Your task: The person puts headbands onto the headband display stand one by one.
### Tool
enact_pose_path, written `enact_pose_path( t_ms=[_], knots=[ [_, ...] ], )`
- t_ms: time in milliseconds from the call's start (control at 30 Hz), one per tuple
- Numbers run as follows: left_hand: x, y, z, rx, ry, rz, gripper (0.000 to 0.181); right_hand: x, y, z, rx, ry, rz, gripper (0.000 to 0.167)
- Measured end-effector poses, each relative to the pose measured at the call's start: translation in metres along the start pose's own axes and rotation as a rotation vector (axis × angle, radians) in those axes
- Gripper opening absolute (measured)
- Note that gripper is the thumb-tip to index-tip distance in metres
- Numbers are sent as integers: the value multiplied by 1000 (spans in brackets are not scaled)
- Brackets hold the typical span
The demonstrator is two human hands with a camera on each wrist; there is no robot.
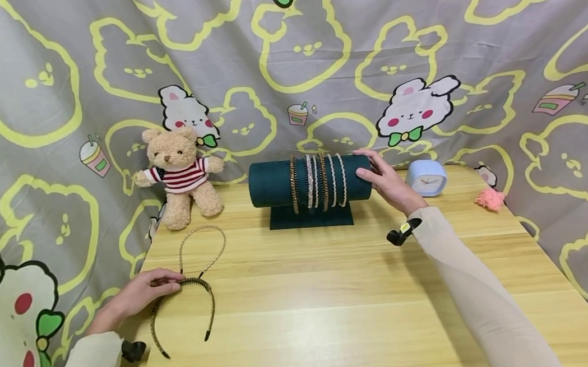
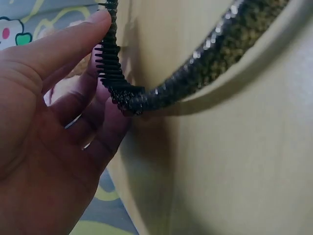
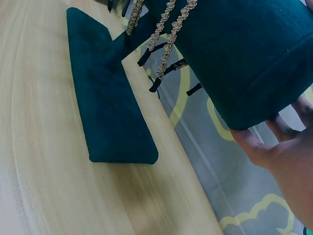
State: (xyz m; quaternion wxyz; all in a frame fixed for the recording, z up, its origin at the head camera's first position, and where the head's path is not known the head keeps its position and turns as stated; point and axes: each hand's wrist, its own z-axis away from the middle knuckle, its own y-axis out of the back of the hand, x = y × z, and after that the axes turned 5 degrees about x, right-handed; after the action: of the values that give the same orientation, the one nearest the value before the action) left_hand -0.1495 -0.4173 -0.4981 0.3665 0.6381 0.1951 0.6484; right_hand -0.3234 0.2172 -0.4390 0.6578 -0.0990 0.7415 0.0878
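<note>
My left hand [image 1: 146, 291] pinches a dark beaded headband [image 1: 195, 281] near the top of its arch, at the table's left side. Small black comb teeth line its inner edge in the left wrist view, where thumb and fingers meet around the band [image 2: 195, 73]. Just beyond lies a thin pale headband [image 1: 205, 227] with black tips. At the back centre stands a dark green roll-shaped display stand [image 1: 274, 183] carrying several gold and silvery headbands [image 1: 309, 182]. My right hand [image 1: 387, 180] grips the roll's right end, thumb in front. The fingers are partly hidden behind the roll.
A teddy bear [image 1: 184, 176] in a striped sweater sits at the back left. Right of the stand are a light blue clock [image 1: 427, 178] and a pink fluffy thing [image 1: 490, 199]. A patterned curtain [image 1: 236, 58] hangs behind the wooden table [image 1: 332, 316].
</note>
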Motion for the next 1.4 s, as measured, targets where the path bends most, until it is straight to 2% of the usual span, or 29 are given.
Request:
enact_pose_path(
  t_ms=[233, 533, 733, 900, 1000, 1133, 1400],
  knots=[
    [4, 6, -2, -32, -20, 44, 31, 0, 0, 0, 0, 7, 2, 51],
    [10, 10, -10, -66, 60, 188, 47, 1, 0, 0, -4, 5, -12, 54],
    [17, 10, -14, -77, 128, 236, 58, 0, 0, 1, -1, 9, -8, 52],
    [21, 9, -21, -94, 138, 309, 62, -1, 0, 1, 6, 3, 4, 53],
    [24, 7, -25, -65, 137, 341, 62, -1, 0, 1, 9, -3, 17, 53],
    [29, 6, -31, -19, 99, 357, 61, -1, 0, 1, 13, -5, 27, 54],
    [52, 2, -47, 42, 100, 425, 59, -1, 0, 1, 13, -6, 23, 51]
  ],
)
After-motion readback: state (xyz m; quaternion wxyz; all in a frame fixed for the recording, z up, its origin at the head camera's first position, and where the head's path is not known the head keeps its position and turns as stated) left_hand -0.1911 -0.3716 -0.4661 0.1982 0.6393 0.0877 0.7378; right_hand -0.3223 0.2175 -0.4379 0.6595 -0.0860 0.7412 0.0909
